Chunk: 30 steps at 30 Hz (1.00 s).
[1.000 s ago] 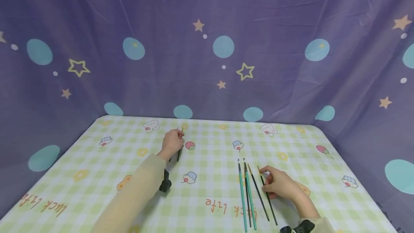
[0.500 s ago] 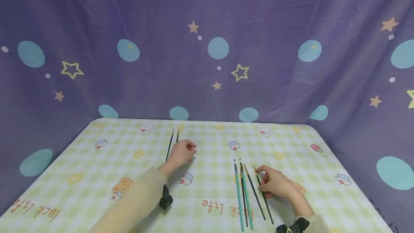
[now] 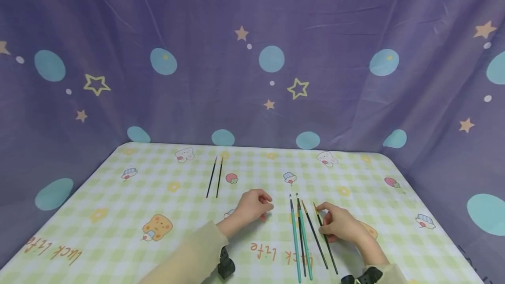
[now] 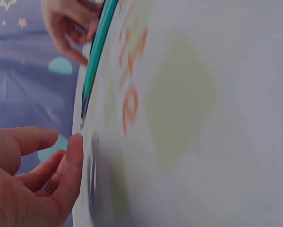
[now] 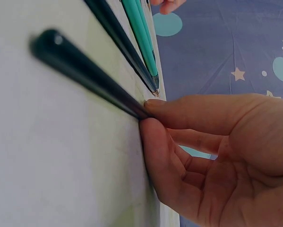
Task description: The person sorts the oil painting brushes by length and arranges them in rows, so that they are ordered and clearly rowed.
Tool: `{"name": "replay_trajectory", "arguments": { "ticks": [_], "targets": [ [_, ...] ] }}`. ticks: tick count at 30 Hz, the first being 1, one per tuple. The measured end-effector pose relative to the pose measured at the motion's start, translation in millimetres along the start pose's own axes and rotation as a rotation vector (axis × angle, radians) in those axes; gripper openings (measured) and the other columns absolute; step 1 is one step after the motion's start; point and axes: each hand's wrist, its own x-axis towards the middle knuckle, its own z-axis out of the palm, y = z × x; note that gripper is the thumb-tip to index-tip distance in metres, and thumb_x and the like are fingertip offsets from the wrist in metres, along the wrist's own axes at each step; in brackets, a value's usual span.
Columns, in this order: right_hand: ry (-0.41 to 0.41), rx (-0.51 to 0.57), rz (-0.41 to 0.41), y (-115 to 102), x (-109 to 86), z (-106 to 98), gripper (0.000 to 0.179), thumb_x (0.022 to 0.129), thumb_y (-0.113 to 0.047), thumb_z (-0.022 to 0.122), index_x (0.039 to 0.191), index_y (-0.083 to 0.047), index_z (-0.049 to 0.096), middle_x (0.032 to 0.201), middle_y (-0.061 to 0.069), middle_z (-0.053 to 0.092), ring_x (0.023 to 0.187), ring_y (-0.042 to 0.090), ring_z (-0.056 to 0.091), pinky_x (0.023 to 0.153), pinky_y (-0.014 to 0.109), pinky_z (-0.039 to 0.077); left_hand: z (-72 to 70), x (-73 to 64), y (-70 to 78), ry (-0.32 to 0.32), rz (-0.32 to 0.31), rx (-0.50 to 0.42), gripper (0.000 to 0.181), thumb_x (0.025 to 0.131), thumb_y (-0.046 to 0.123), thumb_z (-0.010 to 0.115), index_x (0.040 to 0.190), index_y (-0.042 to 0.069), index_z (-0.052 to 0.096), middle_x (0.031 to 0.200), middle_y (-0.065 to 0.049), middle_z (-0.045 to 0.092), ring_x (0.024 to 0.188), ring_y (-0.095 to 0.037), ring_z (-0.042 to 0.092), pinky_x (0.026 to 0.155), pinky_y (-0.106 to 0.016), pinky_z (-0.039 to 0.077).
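Note:
My right hand [image 3: 341, 222] pinches the rightmost dark paintbrush [image 3: 329, 249] between thumb and finger. In the right wrist view that dark handle [image 5: 84, 74] runs from the pinch toward the upper left, close to the cloth. Left of it lie another dark paintbrush [image 3: 315, 236], a teal paintbrush [image 3: 307, 249], a thin dark one partly hidden beside it, and a further teal paintbrush [image 3: 295, 241]. My left hand [image 3: 252, 207] hovers left of this group, fingers loosely bent, holding nothing. The left wrist view shows its thumb and fingers apart near a teal brush's tip [image 4: 84, 101].
Two thin dark paintbrushes, one [image 3: 211, 178] and its neighbour [image 3: 219, 179], lie side by side toward the back left of the table. A green checked cloth [image 3: 118, 214] with printed pictures covers the table. A purple starry curtain [image 3: 213, 95] hangs behind.
My left hand has let go of a dark paintbrush at the back left and moved right and nearer. Two brushes there are now uncovered. My right hand stays at its brush.

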Motion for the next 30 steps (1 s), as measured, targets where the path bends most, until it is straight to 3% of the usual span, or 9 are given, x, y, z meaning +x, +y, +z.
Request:
{"name": "replay_trajectory", "arguments": {
  "ticks": [8, 13, 30],
  "targets": [
    [-0.008, 0.007, -0.023, 2, 1.8, 1, 0.05, 0.073, 0.001, 0.067, 0.119, 0.002, 0.048, 0.071, 0.006, 0.052, 0.052, 0.015, 0.054, 0.049, 0.029, 0.051, 26.4, -13.1, 15.3, -0.058, -0.032, -0.094, 0.02, 0.077, 0.008, 0.068, 0.091, -0.003, 0.058, 0.069, -0.005, 0.056, 0.051, -0.018, 0.058, 0.048, -0.029, 0.051],
    [-0.002, -0.001, -0.016, 2, 1.0, 1, 0.05, 0.073, 0.0, 0.067, 0.119, 0.002, 0.048, 0.07, 0.006, 0.052, 0.051, 0.015, 0.054, 0.048, 0.029, 0.05, 39.4, -18.1, 20.5, -0.092, -0.058, -0.102, 0.022, 0.077, 0.009, 0.069, 0.093, 0.001, 0.056, 0.068, -0.003, 0.055, 0.046, -0.017, 0.057, 0.046, -0.028, 0.049],
    [0.007, -0.009, -0.004, 0, -0.1, 0, 0.05, 0.073, 0.0, 0.068, 0.119, 0.001, 0.049, 0.07, 0.006, 0.052, 0.052, 0.016, 0.054, 0.049, 0.029, 0.05, 62.2, -14.7, 26.1, -0.036, -0.076, 0.105, 0.037, 0.07, 0.013, 0.075, 0.092, 0.003, 0.047, 0.073, -0.005, 0.048, 0.042, -0.013, 0.05, 0.042, -0.025, 0.043]
  ]
}}
